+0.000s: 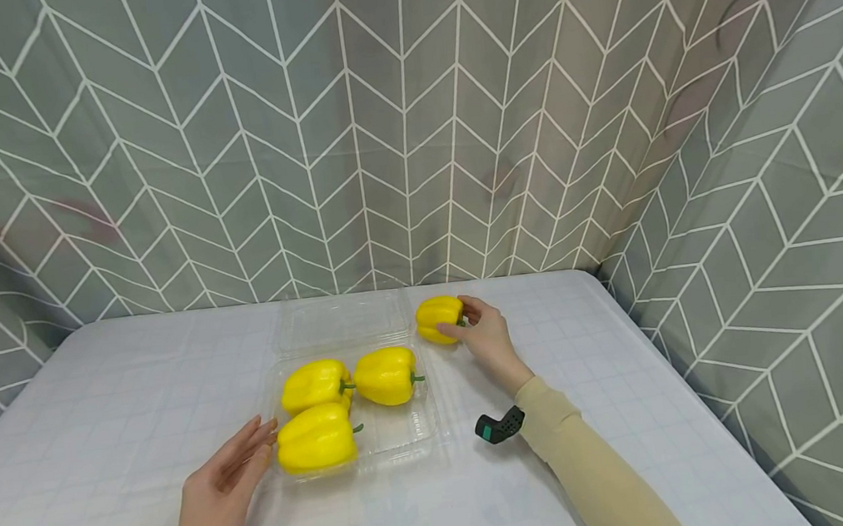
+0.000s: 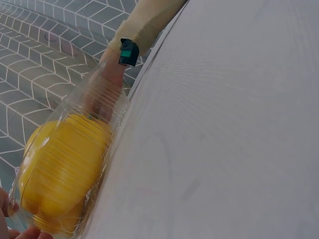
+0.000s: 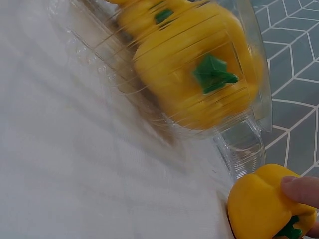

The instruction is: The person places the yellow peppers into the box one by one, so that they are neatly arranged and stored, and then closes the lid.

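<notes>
A clear plastic clamshell container (image 1: pixel 399 432) lies with its lid (image 1: pixel 344 321) folded back. Inside sit a yellow bell pepper (image 1: pixel 316 439) at front left, another yellow bell pepper (image 1: pixel 315 385) behind it, and a third yellow bell pepper (image 1: pixel 384 375) at back right. My left hand (image 1: pixel 219 489) has its fingertips at the container's left edge, fingers relaxed. Beyond the container's right side, my right hand (image 1: pixel 484 337) holds one more yellow bell pepper (image 1: pixel 437 318) between thumb and fingers, its green stem (image 3: pixel 290 229) toward the palm.
A white cloth covers the table (image 1: pixel 131 388). Behind and to the right hang grey curtains (image 1: pixel 380 133) with white zigzag lines. A black band with a teal patch (image 1: pixel 498 426) is at the right wrist, beside a beige sleeve (image 1: pixel 598 473).
</notes>
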Demonstrator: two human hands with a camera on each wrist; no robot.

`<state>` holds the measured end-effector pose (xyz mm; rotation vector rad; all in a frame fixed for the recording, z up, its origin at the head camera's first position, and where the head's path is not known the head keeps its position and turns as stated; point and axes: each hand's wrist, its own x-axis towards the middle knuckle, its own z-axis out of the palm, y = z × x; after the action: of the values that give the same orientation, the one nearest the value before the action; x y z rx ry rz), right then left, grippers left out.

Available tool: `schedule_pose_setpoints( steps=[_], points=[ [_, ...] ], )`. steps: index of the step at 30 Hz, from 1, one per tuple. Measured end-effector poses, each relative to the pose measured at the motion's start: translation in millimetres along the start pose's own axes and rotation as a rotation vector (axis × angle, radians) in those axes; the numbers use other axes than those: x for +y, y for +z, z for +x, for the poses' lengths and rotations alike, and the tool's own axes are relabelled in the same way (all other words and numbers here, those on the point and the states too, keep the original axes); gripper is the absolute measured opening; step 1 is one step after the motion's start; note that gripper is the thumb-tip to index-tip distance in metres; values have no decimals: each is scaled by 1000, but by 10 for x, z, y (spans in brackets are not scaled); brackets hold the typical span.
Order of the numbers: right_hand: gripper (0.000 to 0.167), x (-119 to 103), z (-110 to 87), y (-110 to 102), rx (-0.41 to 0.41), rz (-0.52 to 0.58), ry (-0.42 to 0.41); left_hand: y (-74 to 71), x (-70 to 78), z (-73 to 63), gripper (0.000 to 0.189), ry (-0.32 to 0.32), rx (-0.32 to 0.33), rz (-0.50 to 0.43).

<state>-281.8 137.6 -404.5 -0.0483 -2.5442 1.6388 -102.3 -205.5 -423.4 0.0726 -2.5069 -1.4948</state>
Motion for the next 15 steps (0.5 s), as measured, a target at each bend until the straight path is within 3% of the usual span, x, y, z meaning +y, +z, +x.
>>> schedule_pose_setpoints(
  steps=[15],
  points=[
    [69, 1, -6, 9, 16, -3, 4, 4, -13, -2, 51, 30, 17, 15]
  ],
)
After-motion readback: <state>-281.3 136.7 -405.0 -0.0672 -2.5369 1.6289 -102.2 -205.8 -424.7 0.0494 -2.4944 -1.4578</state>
